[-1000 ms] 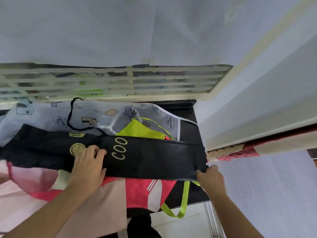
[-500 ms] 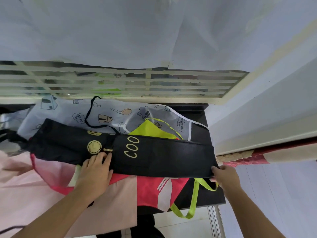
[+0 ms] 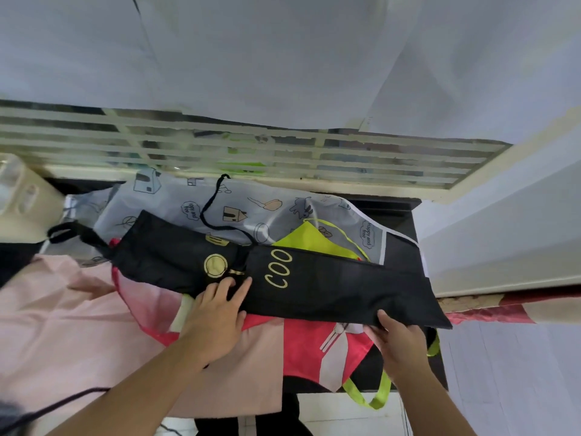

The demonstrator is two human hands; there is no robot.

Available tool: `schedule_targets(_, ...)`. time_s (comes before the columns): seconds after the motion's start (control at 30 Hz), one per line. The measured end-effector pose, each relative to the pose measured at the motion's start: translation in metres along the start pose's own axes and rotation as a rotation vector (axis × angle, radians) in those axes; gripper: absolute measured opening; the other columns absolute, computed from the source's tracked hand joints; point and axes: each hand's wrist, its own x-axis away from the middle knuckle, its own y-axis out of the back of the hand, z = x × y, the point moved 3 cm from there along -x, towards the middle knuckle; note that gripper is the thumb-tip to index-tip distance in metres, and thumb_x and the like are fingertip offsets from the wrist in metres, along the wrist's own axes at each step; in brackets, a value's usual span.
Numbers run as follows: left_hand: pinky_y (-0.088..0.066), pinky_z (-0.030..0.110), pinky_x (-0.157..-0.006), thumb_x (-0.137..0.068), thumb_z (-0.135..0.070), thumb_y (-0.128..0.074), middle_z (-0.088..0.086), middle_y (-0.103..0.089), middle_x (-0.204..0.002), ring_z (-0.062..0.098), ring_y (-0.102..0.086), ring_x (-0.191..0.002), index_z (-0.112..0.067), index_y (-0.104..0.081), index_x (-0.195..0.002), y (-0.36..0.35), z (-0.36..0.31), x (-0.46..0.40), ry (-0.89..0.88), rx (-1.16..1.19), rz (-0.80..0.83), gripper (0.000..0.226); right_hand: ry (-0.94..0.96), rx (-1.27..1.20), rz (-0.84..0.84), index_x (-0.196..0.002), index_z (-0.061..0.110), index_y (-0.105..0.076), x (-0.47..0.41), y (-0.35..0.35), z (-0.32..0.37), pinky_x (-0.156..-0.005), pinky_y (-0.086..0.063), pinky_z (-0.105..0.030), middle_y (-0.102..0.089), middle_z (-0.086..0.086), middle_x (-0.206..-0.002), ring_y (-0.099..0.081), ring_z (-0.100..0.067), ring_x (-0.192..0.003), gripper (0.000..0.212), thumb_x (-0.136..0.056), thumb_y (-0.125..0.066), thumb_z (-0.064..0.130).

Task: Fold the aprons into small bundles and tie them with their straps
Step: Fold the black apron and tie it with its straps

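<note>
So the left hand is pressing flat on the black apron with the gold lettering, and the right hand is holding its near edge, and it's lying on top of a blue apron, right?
Not quite. The head view shows the black apron lying on a red apron, not a blue one. The rest holds: left hand flat on it, right hand holding its near edge.

Black apron [image 3: 330,287] reads "COO" (grey apron [image 3: 239,212]: "Happy and free").

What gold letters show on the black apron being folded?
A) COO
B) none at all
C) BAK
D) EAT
A: the black apron shows gold letters "COO" just to the right of the left hand that rests flat on it.
</note>
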Motion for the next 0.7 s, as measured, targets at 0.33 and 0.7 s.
schedule_targets(0.33, -0.044, 0.026, -0.106, -0.095, -0.001, -0.061, -0.016, -0.060, -0.119, 0.006, -0.056, -0.114, -0.032, -0.070, -0.120, 0.039, 0.045, 0.003, 0.321, 0.706, -0.193, 0.041, 0.351, -0.057, -0.195, -0.107, 0.017, -0.064, 0.040, 0.012, 0.044, -0.073, -0.057, -0.042, -0.072, -0.017, -0.108, -0.065, -0.030, -0.073, 0.020, -0.093, -0.066, 0.004)
schedule_targets(0.7, -0.053, 0.042, -0.106, -0.107, -0.017, -0.054, 0.005, -0.081, -0.104, 0.020, -0.076, -0.102, -0.013, -0.073, -0.117, 0.057, 0.078, 0.015, 0.431, 1.324, 0.074, 0.022, 0.882, 0.598, -0.103, -0.076, 0.016, -0.055, 0.157, -0.093, 0.052, -0.056, -0.041, -0.030, -0.061, -0.002, -0.069, -0.061, -0.022, -0.064, 0.024, -0.094, -0.071, 0.016)
